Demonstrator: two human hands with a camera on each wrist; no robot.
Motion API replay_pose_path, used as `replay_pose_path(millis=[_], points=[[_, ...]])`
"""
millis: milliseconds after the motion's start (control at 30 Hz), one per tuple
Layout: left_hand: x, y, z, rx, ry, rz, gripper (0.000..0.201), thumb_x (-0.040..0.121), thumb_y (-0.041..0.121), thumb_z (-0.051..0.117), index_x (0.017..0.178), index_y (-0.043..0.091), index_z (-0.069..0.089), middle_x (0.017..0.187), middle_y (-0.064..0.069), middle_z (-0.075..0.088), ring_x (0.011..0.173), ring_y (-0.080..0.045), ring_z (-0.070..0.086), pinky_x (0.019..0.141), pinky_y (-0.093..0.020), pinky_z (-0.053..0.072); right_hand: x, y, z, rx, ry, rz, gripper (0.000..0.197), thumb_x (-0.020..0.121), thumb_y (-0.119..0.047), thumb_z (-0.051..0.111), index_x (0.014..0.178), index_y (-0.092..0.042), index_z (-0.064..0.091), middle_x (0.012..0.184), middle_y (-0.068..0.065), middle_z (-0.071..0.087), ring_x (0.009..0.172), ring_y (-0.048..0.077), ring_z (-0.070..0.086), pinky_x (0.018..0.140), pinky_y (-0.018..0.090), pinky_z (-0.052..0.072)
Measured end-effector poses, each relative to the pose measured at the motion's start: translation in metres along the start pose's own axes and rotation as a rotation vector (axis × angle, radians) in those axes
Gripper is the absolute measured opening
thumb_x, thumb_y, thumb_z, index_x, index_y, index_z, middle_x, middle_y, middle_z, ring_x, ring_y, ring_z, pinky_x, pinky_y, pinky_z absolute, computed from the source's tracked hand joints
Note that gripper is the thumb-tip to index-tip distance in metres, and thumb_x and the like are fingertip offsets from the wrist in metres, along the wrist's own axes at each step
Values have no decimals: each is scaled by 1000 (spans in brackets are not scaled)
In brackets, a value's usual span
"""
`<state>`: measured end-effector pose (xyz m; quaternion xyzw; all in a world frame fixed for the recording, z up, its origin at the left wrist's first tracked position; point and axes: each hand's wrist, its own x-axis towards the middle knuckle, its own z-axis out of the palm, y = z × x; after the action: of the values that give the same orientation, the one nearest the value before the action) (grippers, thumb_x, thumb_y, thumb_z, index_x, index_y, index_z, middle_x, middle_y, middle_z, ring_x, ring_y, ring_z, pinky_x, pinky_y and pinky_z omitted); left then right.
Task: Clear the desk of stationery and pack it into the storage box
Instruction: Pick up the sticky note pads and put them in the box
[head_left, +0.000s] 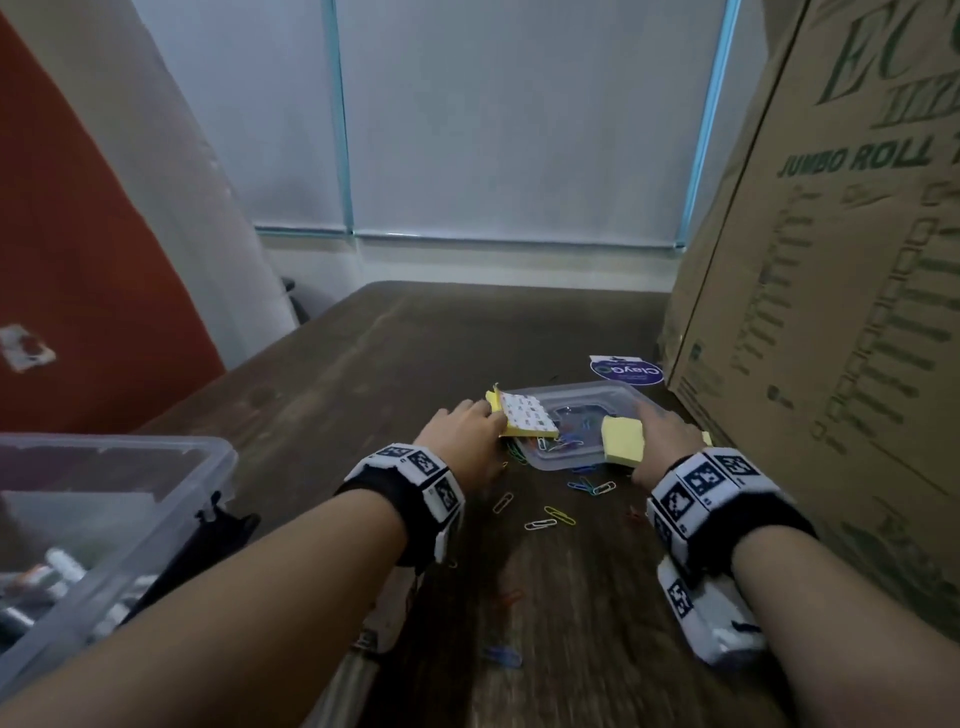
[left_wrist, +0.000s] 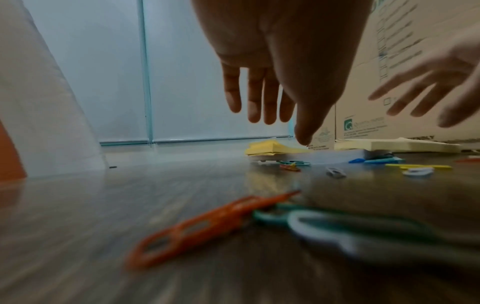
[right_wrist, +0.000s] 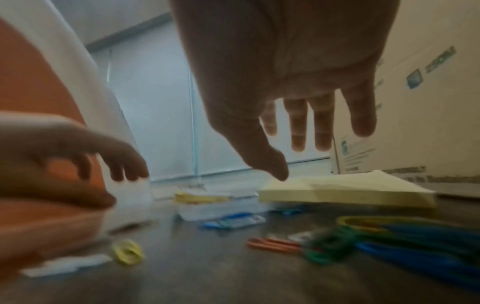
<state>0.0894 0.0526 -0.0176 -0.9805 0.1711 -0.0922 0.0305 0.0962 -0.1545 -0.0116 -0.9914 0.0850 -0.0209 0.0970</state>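
On the dark desk lies a shallow clear plastic tray (head_left: 613, 395) with coloured paper clips in it. A yellow sticky-note pad (head_left: 524, 420) with a white printed sheet on top rests on the tray's left rim. A paler pad (head_left: 623, 440) rests on its right rim. My left hand (head_left: 483, 421) reaches to the yellow pad (left_wrist: 272, 147); its fingers (left_wrist: 255, 102) are straight and spread just above it. My right hand (head_left: 654, 421) hovers over the pale pad (right_wrist: 337, 190), fingers (right_wrist: 322, 127) straight, thumb tip near its top. Neither hand holds anything.
Loose paper clips (head_left: 550, 514) are scattered on the desk in front of the tray. The clear storage box (head_left: 130, 467) with items inside stands at the near left. A tall cardboard carton (head_left: 831, 312) walls the right side. A blue round label (head_left: 626, 370) lies behind the tray.
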Motion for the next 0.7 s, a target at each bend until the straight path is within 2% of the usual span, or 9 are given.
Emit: replay_pose_path(millis=[100,167,267,367,433,467,500,567,700], points=[[24,-1,6,-48,37,4,41,91,26,51,130,16,44,132,-5,47,123,-23,45,96,-36,40,23,17,4,-111,-39,33,92,74,-14,72,146,-20,15,141,13,39,132,35,35,107,49,34],[39,-2,9,-71,2,0,45,88,20,54,132,15,43,134,-5,47,124,-24,45,98,-36,40,36,26,6,-152,-69,25,97,72,-18,73,147,-17,12,145,12,35,135,35,30,108,49,32],[59,-2,15,-70,-102,0,48,84,15,58,130,13,44,134,-7,47,122,-27,48,95,-38,45,52,32,9,-166,-133,16,92,75,-22,72,146,-11,14,147,14,33,136,36,28,110,43,31],[74,-2,19,-36,-168,-15,49,82,13,61,128,11,45,132,-8,48,120,-28,50,91,-39,49,59,35,14,-125,-170,36,83,79,-19,69,145,-13,20,144,19,36,133,36,35,108,42,31],[82,-2,23,-7,-197,-32,50,83,15,61,130,10,44,133,-9,48,121,-28,50,92,-39,48,62,34,16,-142,-160,29,68,79,-20,68,137,-17,33,129,18,48,120,33,46,97,40,39],[85,-2,24,0,-208,-41,49,85,16,60,131,10,43,133,-9,48,121,-28,50,92,-39,48,64,32,14,-165,-162,14,56,77,-22,69,125,-16,41,117,15,52,107,30,51,86,37,43],[88,-2,25,-2,-215,-52,48,87,17,58,132,10,42,133,-10,49,121,-29,51,91,-39,47,63,31,12,-183,-164,4,50,75,-25,70,115,-14,44,113,12,53,100,28,52,77,35,43],[92,-2,26,-24,-224,-72,46,90,18,53,134,10,39,134,-11,49,121,-30,51,90,-39,46,60,27,9,-199,-167,-5,58,70,-32,74,117,-11,47,121,10,49,105,27,53,77,34,46],[96,-2,25,-20,-254,-49,38,94,18,48,131,7,47,133,-13,49,122,-30,51,95,-37,44,52,25,5,-132,-159,-3,80,59,-46,79,122,-10,45,124,11,39,112,29,48,91,40,47]])
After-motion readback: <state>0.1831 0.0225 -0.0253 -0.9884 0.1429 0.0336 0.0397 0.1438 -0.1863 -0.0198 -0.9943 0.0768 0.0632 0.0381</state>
